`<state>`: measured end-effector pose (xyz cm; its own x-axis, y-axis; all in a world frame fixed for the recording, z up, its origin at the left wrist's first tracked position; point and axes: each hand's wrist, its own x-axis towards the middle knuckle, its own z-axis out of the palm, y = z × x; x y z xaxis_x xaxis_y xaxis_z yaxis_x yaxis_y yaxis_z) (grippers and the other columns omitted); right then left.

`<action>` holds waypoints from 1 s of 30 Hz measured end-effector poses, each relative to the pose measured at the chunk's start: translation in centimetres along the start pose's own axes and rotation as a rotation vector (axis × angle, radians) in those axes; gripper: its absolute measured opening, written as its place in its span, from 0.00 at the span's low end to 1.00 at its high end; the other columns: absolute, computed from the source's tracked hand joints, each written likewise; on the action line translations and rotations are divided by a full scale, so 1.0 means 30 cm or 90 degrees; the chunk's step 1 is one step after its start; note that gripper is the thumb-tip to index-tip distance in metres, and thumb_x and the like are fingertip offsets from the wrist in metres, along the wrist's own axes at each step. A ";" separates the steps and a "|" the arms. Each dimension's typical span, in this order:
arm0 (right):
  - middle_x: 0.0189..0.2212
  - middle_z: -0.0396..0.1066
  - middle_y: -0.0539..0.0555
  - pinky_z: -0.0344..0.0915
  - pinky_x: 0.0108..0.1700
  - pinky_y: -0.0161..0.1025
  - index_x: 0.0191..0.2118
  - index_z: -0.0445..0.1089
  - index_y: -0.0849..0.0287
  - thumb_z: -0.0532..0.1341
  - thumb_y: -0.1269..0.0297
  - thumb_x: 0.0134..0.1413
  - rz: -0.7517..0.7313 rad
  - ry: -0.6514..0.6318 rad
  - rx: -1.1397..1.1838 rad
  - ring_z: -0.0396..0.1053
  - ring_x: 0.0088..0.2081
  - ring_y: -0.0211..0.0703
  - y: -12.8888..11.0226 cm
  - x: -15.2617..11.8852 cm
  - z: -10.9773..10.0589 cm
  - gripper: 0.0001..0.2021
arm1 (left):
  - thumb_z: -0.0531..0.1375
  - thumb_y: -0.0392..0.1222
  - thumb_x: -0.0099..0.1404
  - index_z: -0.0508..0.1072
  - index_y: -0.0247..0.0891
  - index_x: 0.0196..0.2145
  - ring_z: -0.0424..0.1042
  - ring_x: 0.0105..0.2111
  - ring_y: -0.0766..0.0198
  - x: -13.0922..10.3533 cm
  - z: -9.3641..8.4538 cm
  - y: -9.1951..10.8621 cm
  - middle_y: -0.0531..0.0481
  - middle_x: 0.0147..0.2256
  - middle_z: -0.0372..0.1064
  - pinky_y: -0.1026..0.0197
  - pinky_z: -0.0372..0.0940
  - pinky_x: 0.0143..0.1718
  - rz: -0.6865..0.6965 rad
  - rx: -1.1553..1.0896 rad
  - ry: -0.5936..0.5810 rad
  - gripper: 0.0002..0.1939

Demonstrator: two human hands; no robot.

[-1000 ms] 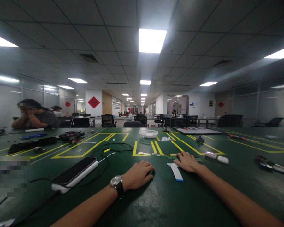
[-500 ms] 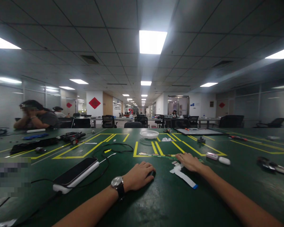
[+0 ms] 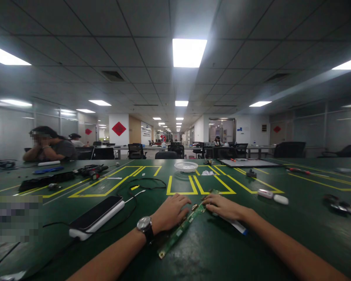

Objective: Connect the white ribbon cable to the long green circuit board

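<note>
Slantwise, a green circuit board (image 3: pixel 179 233) is seen between the left hand (image 3: pixel 171 212) and the right hand (image 3: pixel 226 207), partly covered by the latter; whether either hand's fingers are clamped on it cannot be told

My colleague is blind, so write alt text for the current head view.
A person's left hand and right hand are at a narrow green circuit board slanting across a green table; a white, blue-tipped strip shows by the right hand.
</note>
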<state>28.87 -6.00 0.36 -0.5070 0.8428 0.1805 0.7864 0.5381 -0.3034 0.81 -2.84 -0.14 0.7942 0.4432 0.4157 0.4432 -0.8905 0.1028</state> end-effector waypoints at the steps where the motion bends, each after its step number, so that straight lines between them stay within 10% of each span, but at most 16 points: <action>1: 0.54 0.69 0.59 0.58 0.61 0.47 0.53 0.73 0.57 0.49 0.49 0.67 -0.035 -0.003 0.033 0.65 0.55 0.51 -0.017 0.001 0.001 0.23 | 0.53 0.41 0.72 0.68 0.41 0.54 0.64 0.55 0.55 -0.001 0.005 -0.001 0.47 0.54 0.68 0.52 0.59 0.57 0.007 -0.002 -0.014 0.14; 5: 0.50 0.72 0.55 0.61 0.57 0.44 0.51 0.73 0.56 0.55 0.57 0.64 -0.047 0.039 0.042 0.68 0.52 0.49 -0.043 0.010 0.000 0.16 | 0.53 0.42 0.73 0.62 0.45 0.61 0.59 0.61 0.54 -0.007 0.023 0.001 0.49 0.64 0.58 0.50 0.57 0.60 0.057 -0.026 -0.087 0.20; 13: 0.44 0.73 0.64 0.64 0.46 0.44 0.48 0.74 0.62 0.60 0.56 0.57 0.321 0.116 -0.223 0.70 0.46 0.56 0.063 -0.030 -0.028 0.18 | 0.47 0.46 0.76 0.62 0.48 0.62 0.60 0.61 0.56 -0.014 0.014 0.017 0.52 0.65 0.56 0.51 0.57 0.59 0.098 -0.068 -0.124 0.19; 30: 0.32 0.75 0.53 0.59 0.35 0.34 0.34 0.75 0.60 0.62 0.68 0.48 0.153 0.119 -0.054 0.69 0.34 0.43 -0.060 -0.001 0.045 0.06 | 0.42 0.51 0.76 0.59 0.54 0.64 0.59 0.60 0.51 -0.011 0.013 0.025 0.52 0.65 0.56 0.48 0.58 0.55 0.096 -0.067 -0.169 0.23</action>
<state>26.99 -7.01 -0.35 -0.2362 0.9293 0.2838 0.9065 0.3159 -0.2800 1.04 -3.60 -0.57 0.9346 0.3043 0.1842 0.2776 -0.9478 0.1569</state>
